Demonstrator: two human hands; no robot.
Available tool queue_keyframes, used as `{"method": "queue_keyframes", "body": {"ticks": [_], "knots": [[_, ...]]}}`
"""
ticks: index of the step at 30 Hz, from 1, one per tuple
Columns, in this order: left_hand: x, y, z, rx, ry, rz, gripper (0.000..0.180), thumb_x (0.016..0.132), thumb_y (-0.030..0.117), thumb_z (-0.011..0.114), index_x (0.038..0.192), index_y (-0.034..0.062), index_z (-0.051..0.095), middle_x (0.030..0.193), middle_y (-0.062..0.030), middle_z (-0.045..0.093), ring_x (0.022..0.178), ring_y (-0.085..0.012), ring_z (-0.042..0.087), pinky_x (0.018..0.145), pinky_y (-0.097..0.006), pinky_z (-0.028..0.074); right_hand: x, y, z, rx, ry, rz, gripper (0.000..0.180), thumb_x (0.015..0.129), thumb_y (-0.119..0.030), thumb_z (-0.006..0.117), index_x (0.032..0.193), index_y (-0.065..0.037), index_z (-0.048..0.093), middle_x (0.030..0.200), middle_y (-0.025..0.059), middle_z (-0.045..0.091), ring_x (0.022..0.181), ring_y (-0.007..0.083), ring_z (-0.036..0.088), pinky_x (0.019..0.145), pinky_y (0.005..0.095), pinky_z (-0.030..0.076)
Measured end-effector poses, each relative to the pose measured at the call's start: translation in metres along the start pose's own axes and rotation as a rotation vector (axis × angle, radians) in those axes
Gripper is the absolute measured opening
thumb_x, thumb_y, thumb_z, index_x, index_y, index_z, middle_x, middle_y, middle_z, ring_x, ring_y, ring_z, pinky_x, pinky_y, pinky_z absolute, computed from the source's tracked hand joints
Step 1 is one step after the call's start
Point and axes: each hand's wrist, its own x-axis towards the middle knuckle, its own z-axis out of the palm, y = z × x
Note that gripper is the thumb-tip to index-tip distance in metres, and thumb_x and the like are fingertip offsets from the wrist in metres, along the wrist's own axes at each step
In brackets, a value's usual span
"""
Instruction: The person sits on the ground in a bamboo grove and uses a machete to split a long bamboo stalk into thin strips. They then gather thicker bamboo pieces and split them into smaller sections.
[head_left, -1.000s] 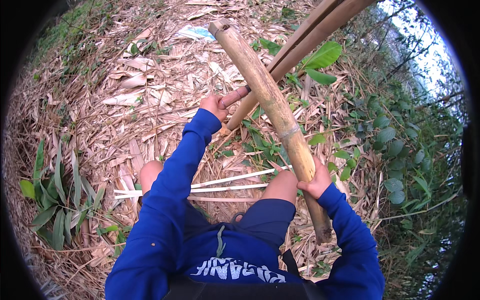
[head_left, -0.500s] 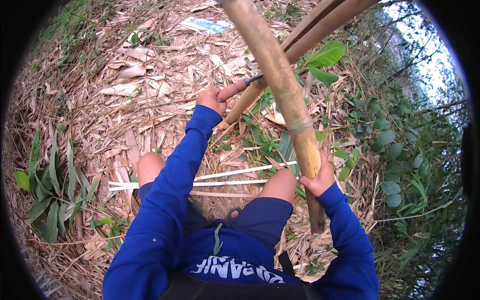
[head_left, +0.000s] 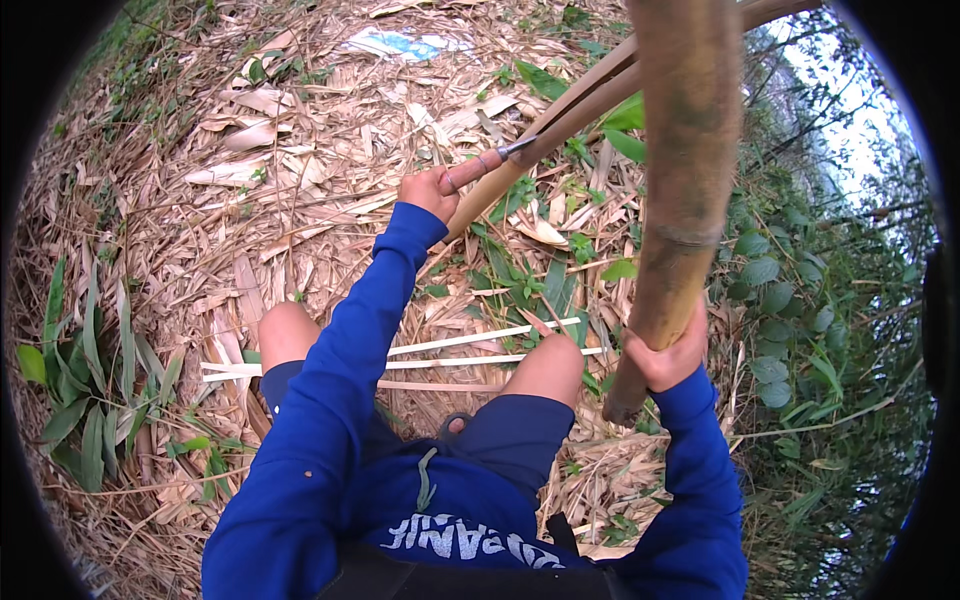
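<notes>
My left hand (head_left: pixel 428 193) is closed around the wooden handle of a knife (head_left: pixel 472 172). Its dark blade enters a split bamboo pole (head_left: pixel 592 107), which slants from the ground up to the upper right with a long gap along it. On the right, my right hand (head_left: pixel 668 355) wraps the lower part of a thick bamboo pole (head_left: pixel 688 150). That pole stands nearly upright in view, its lower end off to the side of my right knee and its top beyond the upper edge. Part of the split pole is hidden behind it.
Pale thin strips (head_left: pixel 480 338) lie across the ground between my knees. Dry bamboo leaves and husks (head_left: pixel 330 180) cover the ground. A leafy plant (head_left: pixel 100 370) grows at left, and dense green bushes (head_left: pixel 775 290) at right. A white and blue wrapper (head_left: pixel 400 44) lies far ahead.
The thick pole has swung right and lifted, from leaning left across the split pole to nearly upright. My right hand moved slightly right with it. The knife stays at the split pole.
</notes>
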Motion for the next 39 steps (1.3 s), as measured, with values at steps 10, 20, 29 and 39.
{"method": "queue_keyframes", "body": {"ticks": [10,20,29,39], "knots": [[-0.013,-0.017,0.019,-0.115,0.076,0.014,0.014,0.069,0.015,0.067,0.076,0.0028,0.064,0.063,-0.0197,0.061,0.061,-0.0369,0.062,0.062,-0.042,0.051,0.023,-0.034,-0.024,0.146,-0.002,0.103,0.070,0.058,-0.010,0.077,0.120,0.003,0.049,0.101,0.0145,0.064,0.091,0.0245,0.063,0.083,0.0342,0.050],[-0.011,-0.024,0.038,-0.131,-0.020,-0.071,0.022,0.067,0.020,0.071,0.081,0.0033,0.065,0.068,-0.0189,0.063,0.065,-0.0341,0.063,0.064,-0.040,0.051,-0.016,0.069,0.051,-0.326,-0.463,0.399,0.083,0.055,-0.020,0.077,0.126,0.005,0.044,0.106,0.0290,0.062,0.097,0.0403,0.062,0.088,0.0389,0.049],[-0.015,-0.041,0.029,-0.064,-0.062,-0.159,0.029,0.071,0.028,0.071,0.086,0.0037,0.064,0.073,-0.0211,0.064,0.072,-0.0377,0.064,0.070,-0.043,0.052,0.024,-0.024,-0.009,0.132,0.018,0.059,0.052,0.067,-0.006,0.073,0.113,0.002,0.049,0.095,0.0135,0.063,0.086,0.0214,0.064,0.081,0.0342,0.051],[-0.008,-0.050,0.060,-0.043,-0.082,-0.071,0.031,0.072,0.029,0.072,0.082,0.0025,0.062,0.069,-0.0192,0.063,0.065,-0.0349,0.063,0.063,-0.040,0.051,-0.005,0.063,0.049,-0.186,-0.463,0.339,0.067,0.055,-0.019,0.076,0.115,0.000,0.054,0.093,0.0223,0.067,0.088,0.0375,0.066,0.080,0.0393,0.052]]}}
